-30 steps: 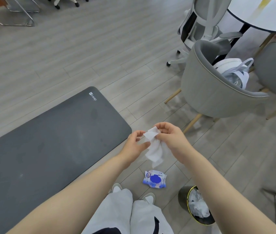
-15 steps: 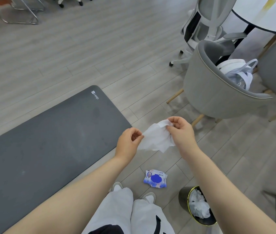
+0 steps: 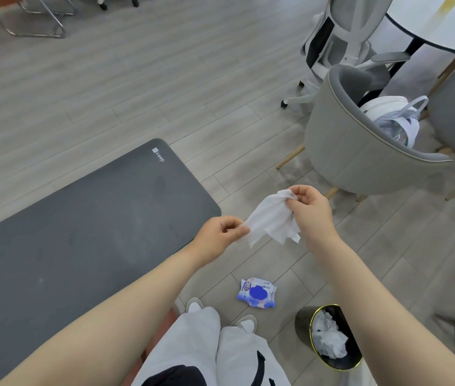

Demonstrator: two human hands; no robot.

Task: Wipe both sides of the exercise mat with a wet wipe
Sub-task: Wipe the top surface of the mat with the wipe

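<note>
Our left hand (image 3: pixel 222 232) and right hand (image 3: pixel 308 207) each pinch a corner of the wipe (image 3: pixel 272 221) (half crumpled), so we pull it flat before reaching the mat (image 3: pixel 81 232) lying at our left.

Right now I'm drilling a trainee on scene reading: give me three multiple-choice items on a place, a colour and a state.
1. Where is the wipe packet? A on the mat; B on the floor by the feet; C in the bin.
2. What colour is the exercise mat? A dark grey; B blue; C red.
3. How is the wet wipe held? A crumpled in one fist; B pinched between left hand and right hand; C lying on the mat.

Answers: B, it lies on floorboards; A, its surface is dark grey; B, both hands pinch its edges.
</note>
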